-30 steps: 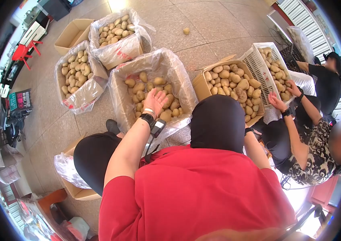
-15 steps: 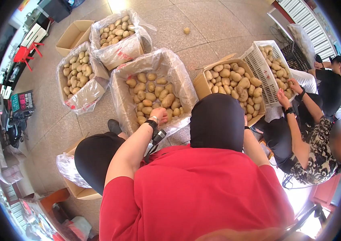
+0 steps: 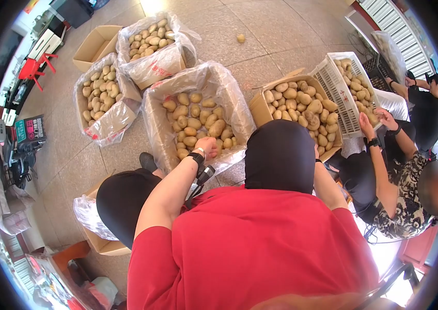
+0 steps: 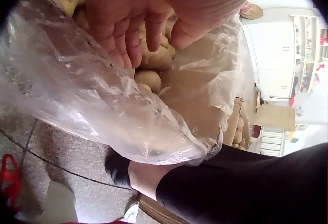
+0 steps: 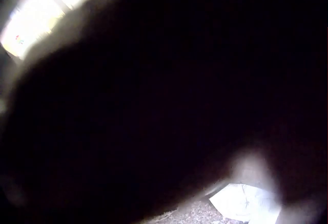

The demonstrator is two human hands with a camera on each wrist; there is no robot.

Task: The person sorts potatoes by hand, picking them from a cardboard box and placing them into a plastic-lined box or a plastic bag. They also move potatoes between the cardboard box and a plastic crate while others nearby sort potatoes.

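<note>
My left hand (image 3: 208, 146) hangs over the near side of a plastic-lined cardboard box (image 3: 235, 98), with potatoes (image 3: 216, 127) loose on its bottom. In the left wrist view the fingers (image 4: 134, 42) point down, loosely bent, with potatoes (image 4: 155, 57) behind them and the crumpled plastic liner (image 4: 97, 96) alongside. No potato shows in that hand's grasp. My right hand (image 3: 316, 153) is almost wholly hidden behind my right knee (image 3: 280, 157); the right wrist view is mostly dark.
A cardboard box (image 3: 254, 107) heaped with potatoes and a white plastic crate (image 3: 328, 77) stand to the right, where another person's hands (image 3: 368, 124) work. Two lined potato boxes and a cardboard box (image 3: 87, 54) stand at left. One potato (image 3: 240, 38) lies on the floor.
My left hand, palm up over the potatoes a second ago, has turned over and drawn back to the box's near side. The neighbouring person's hands have shifted slightly at the crate.
</note>
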